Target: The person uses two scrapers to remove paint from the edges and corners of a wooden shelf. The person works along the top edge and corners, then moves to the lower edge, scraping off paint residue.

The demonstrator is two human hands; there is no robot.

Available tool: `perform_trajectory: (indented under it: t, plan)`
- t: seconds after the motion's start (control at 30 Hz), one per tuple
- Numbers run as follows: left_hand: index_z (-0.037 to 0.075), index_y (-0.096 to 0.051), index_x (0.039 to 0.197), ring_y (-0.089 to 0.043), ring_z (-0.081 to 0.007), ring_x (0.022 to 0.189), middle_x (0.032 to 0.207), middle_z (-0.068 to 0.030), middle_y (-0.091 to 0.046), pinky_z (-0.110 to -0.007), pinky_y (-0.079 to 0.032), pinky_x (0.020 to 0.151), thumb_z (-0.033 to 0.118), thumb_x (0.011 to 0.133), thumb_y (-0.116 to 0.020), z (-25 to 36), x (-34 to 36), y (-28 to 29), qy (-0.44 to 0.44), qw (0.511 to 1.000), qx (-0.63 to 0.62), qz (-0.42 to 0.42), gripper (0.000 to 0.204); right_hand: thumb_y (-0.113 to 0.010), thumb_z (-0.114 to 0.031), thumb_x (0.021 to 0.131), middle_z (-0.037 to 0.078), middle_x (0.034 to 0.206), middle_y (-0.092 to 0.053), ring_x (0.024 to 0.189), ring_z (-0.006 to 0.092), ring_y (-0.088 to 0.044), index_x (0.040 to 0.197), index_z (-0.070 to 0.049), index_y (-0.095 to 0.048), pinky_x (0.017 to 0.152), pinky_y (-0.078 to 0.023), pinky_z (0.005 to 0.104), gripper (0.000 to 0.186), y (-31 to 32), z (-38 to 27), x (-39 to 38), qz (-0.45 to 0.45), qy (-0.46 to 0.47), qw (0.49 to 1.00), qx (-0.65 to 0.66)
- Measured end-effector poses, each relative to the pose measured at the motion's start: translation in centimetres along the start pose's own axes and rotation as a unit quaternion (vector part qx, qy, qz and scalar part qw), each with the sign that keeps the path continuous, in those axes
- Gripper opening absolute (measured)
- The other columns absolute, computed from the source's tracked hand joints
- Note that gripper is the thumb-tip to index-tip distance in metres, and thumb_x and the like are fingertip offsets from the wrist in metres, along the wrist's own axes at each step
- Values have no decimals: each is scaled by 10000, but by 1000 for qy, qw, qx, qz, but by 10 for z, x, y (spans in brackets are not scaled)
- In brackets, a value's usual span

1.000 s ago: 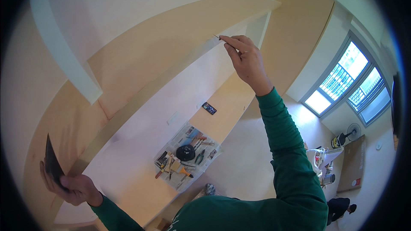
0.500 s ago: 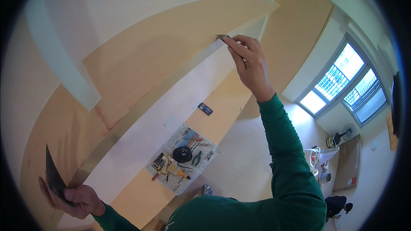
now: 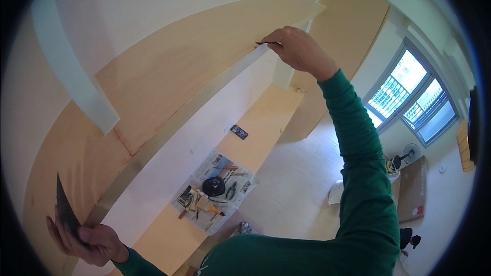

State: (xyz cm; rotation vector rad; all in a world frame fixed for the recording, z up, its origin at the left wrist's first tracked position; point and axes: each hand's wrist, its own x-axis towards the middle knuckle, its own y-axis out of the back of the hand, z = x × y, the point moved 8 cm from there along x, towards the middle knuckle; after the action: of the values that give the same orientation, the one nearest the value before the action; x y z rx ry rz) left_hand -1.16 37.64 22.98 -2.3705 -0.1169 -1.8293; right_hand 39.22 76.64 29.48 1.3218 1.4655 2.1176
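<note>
My left hand grips a dark, flat, pointed scraper blade between thumb and fingers. It is at the near end of a light wood shelf, close to the front edge strip. Farther along, my right hand is closed in a pinch on a small dark scraper, only a sliver of which shows. That scraper lies at the shelf's front top edge. Reddish-brown marks run along a seam in the board nearer the left hand.
Below is a wood ledge with a phone and newspaper bearing a black lump, an orange-handled brush and several tools. A white post meets the shelf. A person, carton and fan are right.
My right hand has turned over, so its back now faces up and the scraper shows edge-on at the shelf edge. The left hand keeps its grip. The view has shifted slightly.
</note>
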Motion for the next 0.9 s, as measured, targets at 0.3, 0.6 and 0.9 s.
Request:
perform_trajectory:
  t: [0.3, 0.6, 0.9]
  plan:
    - [-127, -603, 1382, -661, -438, 1330, 1442, -315, -590, -485, -611, 1106, 150, 1189, -465, -4, -3, 2, 36, 999, -23, -3, 364, -667, -157, 1083, 137, 1131, -811, 906, 356, -718, 1241, -70, -821, 859, -604, 420, 237, 25, -32, -9, -52, -6, 990, 127]
    - [-106, -616, 1387, -664, -428, 1329, 1445, -310, -592, -472, -617, 1083, 154, 1189, -468, 2, 2, -2, 19, 1000, -15, -17, 359, -731, -102, 993, 72, 1081, -821, 962, 333, -696, 1153, -101, -840, 870, -603, 431, 193, -2, -47, -51, 177, 6, 982, 71]
    - [-112, -627, 1369, -673, -421, 1307, 1417, -301, -614, -479, -619, 1079, 139, 1181, -482, 0, -1, -4, 19, 1000, -13, -18, 346, -657, -128, 1025, 106, 1009, -813, 991, 356, -708, 1127, -107, -854, 902, -598, 446, 223, 2, -6, -19, 91, -65, 994, -9]
